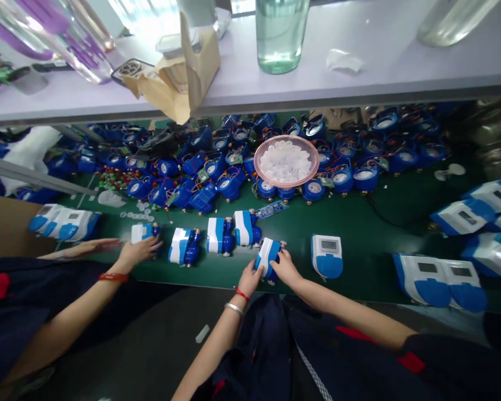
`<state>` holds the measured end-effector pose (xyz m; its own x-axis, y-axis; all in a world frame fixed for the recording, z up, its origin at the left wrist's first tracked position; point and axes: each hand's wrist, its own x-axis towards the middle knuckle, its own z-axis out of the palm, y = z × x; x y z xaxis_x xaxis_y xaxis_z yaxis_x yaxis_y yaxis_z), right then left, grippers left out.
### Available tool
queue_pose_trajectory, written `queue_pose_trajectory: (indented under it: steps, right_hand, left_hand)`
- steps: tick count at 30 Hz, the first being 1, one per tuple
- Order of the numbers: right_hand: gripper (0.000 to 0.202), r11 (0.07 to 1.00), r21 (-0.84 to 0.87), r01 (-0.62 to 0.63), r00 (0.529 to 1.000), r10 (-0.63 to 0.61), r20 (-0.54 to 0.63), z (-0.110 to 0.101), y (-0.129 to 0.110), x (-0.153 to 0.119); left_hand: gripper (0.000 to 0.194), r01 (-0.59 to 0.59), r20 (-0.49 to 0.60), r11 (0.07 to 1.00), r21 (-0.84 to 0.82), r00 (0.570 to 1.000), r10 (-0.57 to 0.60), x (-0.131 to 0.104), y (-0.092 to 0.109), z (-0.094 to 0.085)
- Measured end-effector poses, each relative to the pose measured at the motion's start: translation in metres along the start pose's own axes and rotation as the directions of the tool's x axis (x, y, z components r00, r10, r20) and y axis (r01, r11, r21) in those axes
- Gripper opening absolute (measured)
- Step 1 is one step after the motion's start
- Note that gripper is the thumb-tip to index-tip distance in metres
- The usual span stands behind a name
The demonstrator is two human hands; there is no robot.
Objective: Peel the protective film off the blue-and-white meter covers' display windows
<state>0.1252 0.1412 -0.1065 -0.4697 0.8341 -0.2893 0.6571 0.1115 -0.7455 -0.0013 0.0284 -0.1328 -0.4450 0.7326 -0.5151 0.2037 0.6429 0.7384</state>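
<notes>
My left hand [250, 277] and my right hand [286, 267] grip a blue-and-white meter [268, 257] from its two sides, at the front of the green table [292, 223]. The meter is turned slightly. To its left, three similar meters stand in a row: one [244, 227] close by, another [220, 236] and a third [184, 245]. A single meter with a grey display [327, 255] lies to the right of my right hand. Behind, a pink bowl [256, 161] holds many small clear round pieces.
At the left, a co-worker's hand [136, 253] touches another meter [141, 233]. Many open blue meter bodies [229, 184] with wires line the back. Finished-looking meters [442, 278] are grouped at the right. A shelf [359, 83] crosses above, bearing bottles and a torn box.
</notes>
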Motion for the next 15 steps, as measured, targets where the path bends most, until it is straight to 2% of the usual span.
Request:
queue_pose_trajectory:
  steps: [1,3,5,7,8,9,11,13,15]
  right_hand:
    - [0.040,0.999,-0.020,0.042,0.999,-0.043,-0.015,-0.015,-0.008,0.012]
    - [0.038,0.979,-0.060,0.196,0.974,-0.201,-0.102,-0.059,-0.029,0.048]
    - [0.037,0.928,-0.137,0.345,0.908,-0.367,-0.202,-0.111,-0.058,0.101]
    - [0.036,0.883,-0.280,0.376,0.859,-0.445,-0.251,-0.158,-0.089,0.162]
    - [0.036,0.866,-0.358,0.348,0.866,-0.443,-0.229,-0.175,-0.102,0.191]
    - [0.035,0.846,-0.440,0.302,0.898,-0.407,-0.167,-0.187,-0.113,0.218]
    - [0.033,0.798,-0.564,0.212,0.961,-0.275,-0.028,-0.196,-0.126,0.261]
    - [0.028,0.772,-0.616,0.158,0.985,-0.165,0.046,-0.192,-0.129,0.284]
    - [0.027,0.776,-0.616,0.135,0.989,-0.141,0.039,-0.184,-0.126,0.293]
  left_hand:
    - [0.062,-0.036,-0.009,0.995,0.097,0.999,0.037,-0.001,0.004,0.000]
    - [0.064,-0.089,0.014,0.966,0.243,0.996,0.088,-0.003,0.012,0.000]
    - [0.067,-0.127,0.066,0.935,0.330,0.992,0.111,-0.005,0.019,-0.002]
    - [0.069,-0.142,0.127,0.913,0.382,0.987,0.101,-0.005,0.026,-0.010]
    - [0.069,-0.142,0.155,0.906,0.398,0.984,0.086,-0.004,0.030,-0.015]
    - [0.068,-0.142,0.176,0.903,0.406,0.981,0.075,-0.003,0.034,-0.021]
    - [0.067,-0.140,0.199,0.912,0.385,0.978,0.067,0.001,0.044,-0.037]
    - [0.064,-0.141,0.207,0.940,0.310,0.975,0.078,0.006,0.059,-0.054]
    - [0.059,-0.153,0.225,0.966,0.208,0.969,0.105,0.011,0.078,-0.069]
